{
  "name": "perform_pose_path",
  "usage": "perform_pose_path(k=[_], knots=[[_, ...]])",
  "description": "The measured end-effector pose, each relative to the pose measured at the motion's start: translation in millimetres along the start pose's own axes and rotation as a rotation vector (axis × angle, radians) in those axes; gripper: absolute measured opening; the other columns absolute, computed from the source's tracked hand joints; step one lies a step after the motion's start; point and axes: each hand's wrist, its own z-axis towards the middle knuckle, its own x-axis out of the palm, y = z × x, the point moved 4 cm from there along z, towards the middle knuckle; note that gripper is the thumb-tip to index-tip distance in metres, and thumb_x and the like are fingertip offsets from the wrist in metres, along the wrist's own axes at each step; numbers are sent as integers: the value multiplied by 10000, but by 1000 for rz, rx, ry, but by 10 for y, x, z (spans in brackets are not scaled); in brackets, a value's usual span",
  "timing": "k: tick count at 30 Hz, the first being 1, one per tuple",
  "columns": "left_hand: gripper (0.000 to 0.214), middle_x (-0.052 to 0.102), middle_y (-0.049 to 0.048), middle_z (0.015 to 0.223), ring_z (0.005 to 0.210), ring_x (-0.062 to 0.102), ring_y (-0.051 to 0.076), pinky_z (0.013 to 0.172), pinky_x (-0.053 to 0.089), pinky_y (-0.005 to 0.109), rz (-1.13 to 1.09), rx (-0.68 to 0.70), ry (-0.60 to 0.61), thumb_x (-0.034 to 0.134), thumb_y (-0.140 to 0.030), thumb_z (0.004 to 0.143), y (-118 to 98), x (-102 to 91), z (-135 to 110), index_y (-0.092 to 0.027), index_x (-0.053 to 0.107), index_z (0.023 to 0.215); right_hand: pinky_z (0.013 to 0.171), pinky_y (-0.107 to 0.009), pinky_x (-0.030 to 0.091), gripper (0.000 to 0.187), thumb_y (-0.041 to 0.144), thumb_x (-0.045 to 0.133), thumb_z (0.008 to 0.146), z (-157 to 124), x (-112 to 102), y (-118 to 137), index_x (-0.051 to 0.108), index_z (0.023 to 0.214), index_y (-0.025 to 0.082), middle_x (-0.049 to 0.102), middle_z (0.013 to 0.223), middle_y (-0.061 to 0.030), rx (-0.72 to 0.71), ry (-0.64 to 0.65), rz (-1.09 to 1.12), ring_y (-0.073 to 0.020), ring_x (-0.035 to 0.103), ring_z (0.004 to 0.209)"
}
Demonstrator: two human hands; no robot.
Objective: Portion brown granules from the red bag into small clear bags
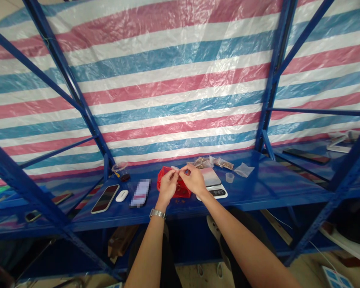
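My left hand, with a metal watch at the wrist, and my right hand meet with pinched fingertips. Between them they hold a small whitish plastic bag, mostly hidden by the fingers. Directly beneath both hands sits a red plastic bag, spread on the blue shelf; small brown bits show in it. Beside my right hand lies a white digital scale with a flat grey plate. A small clear cup stands at the scale's right.
Filled clear bags and a flat clear bag lie behind the scale. Leftward are a phone with a lit screen, a white earphone case, a white-edged phone and a plastic cup of dark liquid. Blue posts flank the shelf.
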Motion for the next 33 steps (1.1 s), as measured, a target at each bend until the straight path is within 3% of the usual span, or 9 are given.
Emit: perform_pose_path(k=[10,16,19,22,24,27,30,32,33], knots=[[201,627,-21,698,537,546,132,526,434,238,-24,-23,8,662,-418,882,60,133,13,-242,584,822,738,-353,526,201,371,568,875,10,6,-153,689,836,215,746,893,-70,139,-262,142,-225,643,749],[214,719,42,923,791,688,178,694,555,285,-208,-57,-197,628,-433,871,45,-12,68,-220,615,878,819,-381,549,348,494,498,953,34,33,-170,699,922,211,769,913,-82,87,-134,248,-254,708,853],[278,726,48,905,782,691,166,718,550,283,-309,-96,-239,632,-457,857,46,-86,69,-190,633,937,658,-361,552,393,559,485,965,-4,117,-186,673,1004,216,730,744,-38,185,15,326,-228,688,633],[317,739,52,910,788,690,161,705,530,265,-318,-117,-226,630,-471,838,56,-111,55,-176,652,952,448,-295,451,550,622,483,976,-76,235,-141,584,1335,218,642,572,40,315,209,453,-192,596,416],[329,743,54,901,767,683,160,671,511,255,-294,-140,-188,620,-480,836,85,-110,50,-173,662,945,387,-257,382,668,651,486,976,-109,275,-95,480,1491,225,599,519,59,383,265,523,-191,591,392],[328,721,40,816,690,651,153,623,483,253,-217,-183,-173,612,-481,844,174,-135,59,-171,666,938,353,-236,348,676,669,462,980,-104,302,-66,497,1503,241,681,636,9,421,289,600,-187,626,434],[280,667,9,734,607,601,146,584,454,260,-88,-208,-269,591,-471,867,270,-213,78,-197,623,911,456,-298,515,587,602,419,1012,-41,288,-127,557,1456,244,777,927,-62,355,203,516,-202,713,583],[248,660,8,771,627,608,158,608,474,280,9,-190,-355,585,-463,889,298,-266,82,-220,588,935,752,-394,634,528,527,419,1028,-3,253,-168,585,1434,232,762,1193,-106,233,101,372,-242,774,901],[242,672,20,826,679,633,172,656,502,300,65,-159,-390,597,-455,892,293,-285,79,-226,583,967,941,-435,605,505,494,423,1035,4,240,-173,600,1422,223,719,1319,-117,161,70,294,-255,739,1104]])
